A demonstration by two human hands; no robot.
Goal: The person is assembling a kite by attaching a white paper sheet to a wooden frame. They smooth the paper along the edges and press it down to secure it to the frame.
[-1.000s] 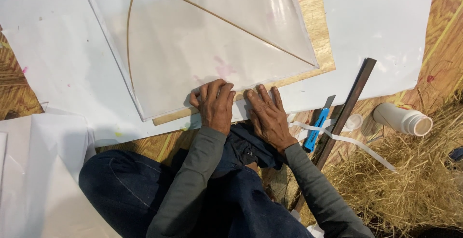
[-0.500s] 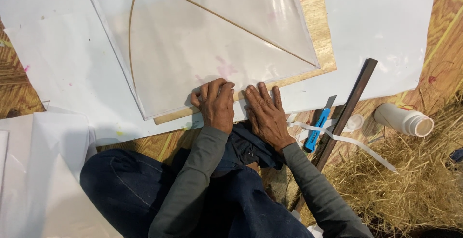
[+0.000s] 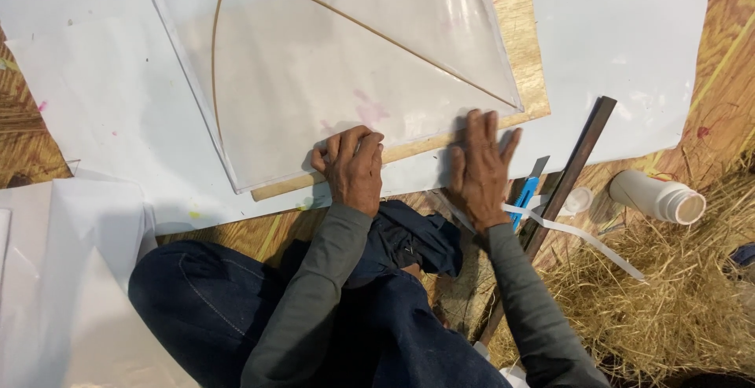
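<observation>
Head view looks down on a person sitting on the floor, both hands pressed on a kite-shaped sheet of translucent plastic film (image 3: 346,73) that lies on a plywood board (image 3: 515,42). Left hand (image 3: 354,169) rests palm down with its fingers curled at the film's lower edge, gripping nothing that I can make out. Right hand (image 3: 478,169) lies flat with fingers spread, near the film's right corner, holding nothing, only pressing. Between and under them runs the folded lower border of the film along the board's front edge.

Judging from this, the step in hand is smoothing or creasing the lower hem of the film. A next move would call for even pressure along the edge toward the right corner, with the film kept from sliding on the board.

Counted: one film sheet; two thin bamboo sticks under it, one straight spine (image 3: 377,33) and one bowed stick (image 3: 214,66); one board; one large white paper sheet (image 3: 629,50) beneath the board, and more white sheets (image 3: 71,278) at the lower left, whose number I cannot tell. Right of the right hand lie one dark straight bar (image 3: 570,169), one blue-handled cutter (image 3: 524,195), one white strip (image 3: 582,239), one white bottle (image 3: 657,197) on its side and one small white cap (image 3: 578,199). Straw (image 3: 668,309) covers the floor at right.
</observation>
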